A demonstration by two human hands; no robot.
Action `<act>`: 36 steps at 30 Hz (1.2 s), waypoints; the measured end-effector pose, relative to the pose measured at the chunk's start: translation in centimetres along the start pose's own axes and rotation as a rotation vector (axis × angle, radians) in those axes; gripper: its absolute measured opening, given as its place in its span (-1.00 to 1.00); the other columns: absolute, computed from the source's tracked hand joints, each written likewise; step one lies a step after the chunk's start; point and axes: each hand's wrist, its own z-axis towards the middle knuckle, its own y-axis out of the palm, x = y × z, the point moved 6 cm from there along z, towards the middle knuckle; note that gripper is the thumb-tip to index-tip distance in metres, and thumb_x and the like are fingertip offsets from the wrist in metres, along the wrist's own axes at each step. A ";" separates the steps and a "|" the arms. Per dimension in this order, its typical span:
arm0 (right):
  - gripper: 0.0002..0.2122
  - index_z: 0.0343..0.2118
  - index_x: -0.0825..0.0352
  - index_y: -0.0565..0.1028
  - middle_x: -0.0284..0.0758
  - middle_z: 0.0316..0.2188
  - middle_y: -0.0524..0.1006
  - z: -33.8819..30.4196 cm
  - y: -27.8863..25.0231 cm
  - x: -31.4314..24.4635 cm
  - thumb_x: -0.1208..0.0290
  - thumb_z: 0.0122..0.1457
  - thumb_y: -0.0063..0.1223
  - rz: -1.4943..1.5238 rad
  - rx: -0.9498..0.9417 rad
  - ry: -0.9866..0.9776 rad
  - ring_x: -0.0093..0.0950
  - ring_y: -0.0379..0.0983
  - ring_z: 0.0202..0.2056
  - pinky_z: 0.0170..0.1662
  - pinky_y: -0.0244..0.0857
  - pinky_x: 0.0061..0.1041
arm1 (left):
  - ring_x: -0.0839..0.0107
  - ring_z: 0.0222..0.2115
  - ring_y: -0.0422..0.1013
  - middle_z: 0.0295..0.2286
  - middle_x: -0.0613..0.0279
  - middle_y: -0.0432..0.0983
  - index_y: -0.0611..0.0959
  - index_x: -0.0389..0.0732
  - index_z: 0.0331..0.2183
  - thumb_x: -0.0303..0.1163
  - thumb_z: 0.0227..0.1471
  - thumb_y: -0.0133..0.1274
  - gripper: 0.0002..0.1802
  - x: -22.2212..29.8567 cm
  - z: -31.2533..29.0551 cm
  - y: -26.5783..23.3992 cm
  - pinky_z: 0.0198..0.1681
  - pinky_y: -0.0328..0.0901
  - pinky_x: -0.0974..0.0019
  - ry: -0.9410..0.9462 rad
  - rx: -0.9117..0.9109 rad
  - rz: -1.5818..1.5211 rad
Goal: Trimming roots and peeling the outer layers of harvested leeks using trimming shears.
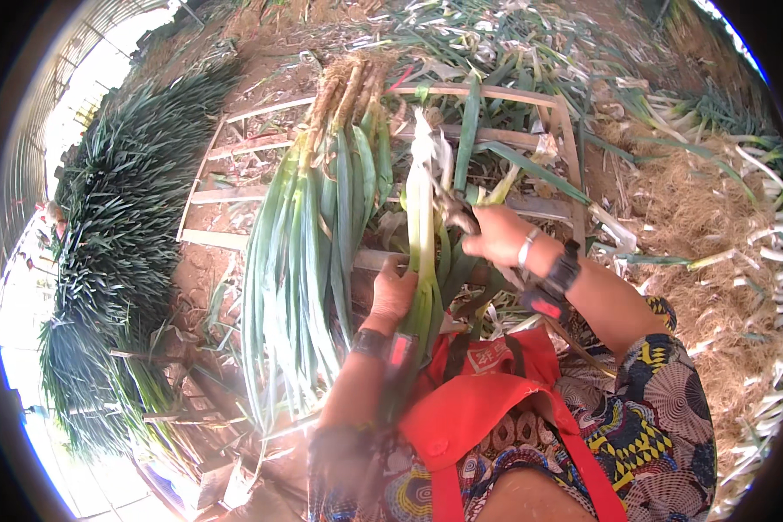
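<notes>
My left hand (393, 291) is closed round the green part of a large green onion (421, 217), whose pale stalk stands out away from me. My right hand (502, 235) is just right of that stalk, its fingers wrapped round a dark grey-brown tool (458, 211) with a thin tip. The tip points at the white part of the stalk; whether it touches, I cannot tell. Left of my hands lies a bunch of unpeeled green onions (300, 209), brown roots at the far end and long leaves hanging toward me.
A slatted wooden rack (228, 195) carries the bunch and loose leaves. A dense stack of green onions (130, 226) stands at the left. Root trimmings (705, 217) and white scraps cover the ground on the right, with more leaf litter (513, 43) at the back.
</notes>
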 end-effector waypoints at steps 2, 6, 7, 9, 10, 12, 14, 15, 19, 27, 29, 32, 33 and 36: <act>-0.68 -0.44 0.47 0.50 -0.05 -0.53 0.53 2.7 -1.7 -0.3 0.24 -0.08 0.15 -0.028 -0.006 0.167 -0.19 0.51 -0.45 -0.31 0.37 -0.31 | 0.39 -0.41 0.50 -0.42 0.09 0.58 0.54 -0.27 -0.15 -0.41 -0.12 0.03 -0.60 0.9 -0.4 -0.2 -0.27 0.37 0.36 0.070 0.034 0.076; -0.71 -0.36 0.43 0.46 -0.08 -0.50 0.52 3.5 -2.4 3.1 0.29 -0.05 0.17 0.040 0.120 0.175 -0.20 0.48 -0.44 -0.30 0.36 -0.29 | 0.07 -0.20 0.46 -0.32 -0.05 0.54 0.58 -0.20 -0.18 -0.31 -0.13 0.10 -0.61 1.0 -0.8 -0.6 -0.11 0.32 0.20 0.040 0.033 0.010; -0.70 -0.34 0.43 0.45 -0.08 -0.50 0.52 1.9 -1.8 1.2 0.30 -0.07 0.18 0.011 0.064 0.136 -0.19 0.47 -0.44 -0.30 0.35 -0.29 | 0.07 -0.20 0.46 -0.32 -0.05 0.54 0.58 -0.20 -0.18 -0.31 -0.13 0.10 -0.61 0.1 -1.2 -1.5 -0.11 0.32 0.20 0.022 0.076 -0.005; -0.68 -0.33 0.43 0.44 -0.08 -0.48 0.51 -1.8 0.1 -1.6 0.31 -0.09 0.19 0.050 0.035 -0.036 -0.17 0.46 -0.44 -0.31 0.34 -0.29 | 0.00 -0.04 0.32 -0.26 -0.04 0.48 0.52 -0.15 -0.08 -0.26 -0.14 0.14 -0.49 -0.1 -1.4 -3.0 -0.02 0.27 0.13 0.201 0.249 0.279; -0.68 -0.33 0.43 0.43 -0.07 -0.46 0.50 -3.8 -0.3 -2.1 0.31 -0.10 0.19 0.108 0.085 -0.144 -0.16 0.46 -0.43 -0.31 0.33 -0.28 | 0.00 -0.04 0.32 -0.26 -0.04 0.48 0.52 -0.15 -0.08 -0.26 -0.14 0.14 -0.49 1.3 -1.2 -2.2 -0.02 0.27 0.13 0.216 0.250 0.259; -0.68 -0.33 0.43 0.43 -0.06 -0.45 0.50 -4.1 0.6 -0.9 0.32 -0.10 0.17 0.007 -0.033 -0.084 -0.17 0.46 -0.42 -0.31 0.33 -0.28 | -0.07 0.05 0.17 -0.24 -0.04 0.42 0.40 -0.09 0.03 -0.24 -0.18 0.18 -0.33 4.0 -1.4 -0.4 0.06 0.20 0.08 0.138 0.129 0.309; -0.66 -0.31 0.46 0.42 -0.07 -0.48 0.47 -2.7 0.4 1.9 0.33 -0.10 0.17 -0.031 0.128 0.021 -0.16 0.44 -0.45 -0.28 0.33 -0.29 | -0.09 -0.03 0.28 -0.22 -0.13 0.42 0.20 -0.07 0.12 -0.27 -0.24 0.21 -0.14 4.9 -0.8 0.3 0.02 0.24 0.07 0.181 0.096 0.481; -0.65 -0.28 0.46 0.42 -0.06 -0.45 0.48 -2.9 0.5 3.2 0.34 -0.10 0.16 0.043 0.155 0.013 -0.15 0.43 -0.43 -0.27 0.33 -0.29 | -0.09 -0.09 0.34 -0.21 -0.17 0.42 0.15 -0.11 0.13 -0.26 -0.23 0.21 -0.11 4.3 -0.1 1.2 -0.02 0.27 0.07 0.156 -0.015 0.391; -0.60 -0.25 0.49 0.44 0.02 -0.27 0.49 -5.0 -0.8 3.0 0.29 -0.10 0.16 0.160 0.196 0.121 -0.06 0.44 -0.23 -0.13 0.32 -0.24 | -0.06 -0.19 0.43 -0.25 -0.25 0.45 0.04 -0.16 0.12 -0.30 -0.23 0.20 -0.06 4.0 -1.1 3.4 -0.09 0.31 0.10 0.117 -0.261 0.138; -0.38 -0.07 0.56 0.28 0.13 -0.14 0.39 -6.4 0.3 14.3 0.27 -0.17 0.24 -0.241 0.398 0.349 0.02 0.30 -0.06 0.04 0.20 -0.18 | 0.04 -0.41 0.47 -0.44 0.00 0.53 0.63 -0.16 -0.37 -0.22 -0.01 -0.04 -0.74 9.6 5.2 -1.6 -0.29 0.38 0.09 0.536 -0.170 0.592; -0.25 0.09 0.53 0.13 0.15 -0.04 0.28 -6.5 0.4 13.1 0.27 -0.17 0.19 -0.211 0.345 0.481 0.05 0.21 0.02 0.11 0.14 -0.22 | 0.02 -0.35 0.48 -0.41 -0.01 0.54 0.62 -0.17 -0.38 -0.21 0.00 -0.04 -0.74 10.5 8.8 -7.8 -0.25 0.38 0.09 0.431 0.219 0.501; -0.24 0.09 0.54 0.14 0.15 -0.05 0.28 -6.7 1.0 12.5 0.27 -0.18 0.20 -0.215 0.466 0.389 0.05 0.18 0.05 0.16 0.08 -0.24 | 0.06 -0.20 0.47 -0.22 -0.02 0.53 0.61 -0.16 -0.27 -0.25 0.06 -0.13 -0.70 9.4 14.3 -15.1 -0.11 0.36 0.06 0.063 0.411 0.713; -0.21 0.11 0.54 0.11 0.15 -0.03 0.26 -6.6 0.6 10.9 0.26 -0.18 0.20 -0.297 0.401 0.418 0.06 0.14 0.07 0.18 0.03 -0.25 | 0.07 -0.11 0.42 -0.14 -0.02 0.48 0.58 -0.17 -0.20 -0.24 0.08 -0.16 -0.67 8.9 14.8 -16.6 -0.05 0.31 0.07 0.027 0.489 0.783; -0.19 0.13 0.55 0.09 0.16 -0.01 0.24 -6.8 0.9 12.5 0.25 -0.18 0.19 -0.237 0.393 0.419 0.07 0.13 0.08 0.19 0.03 -0.23 | 0.14 0.07 0.25 0.01 0.02 0.35 0.47 -0.16 -0.03 -0.16 0.12 -0.20 -0.56 6.3 16.8 -18.4 0.07 0.18 0.10 -0.158 0.482 0.744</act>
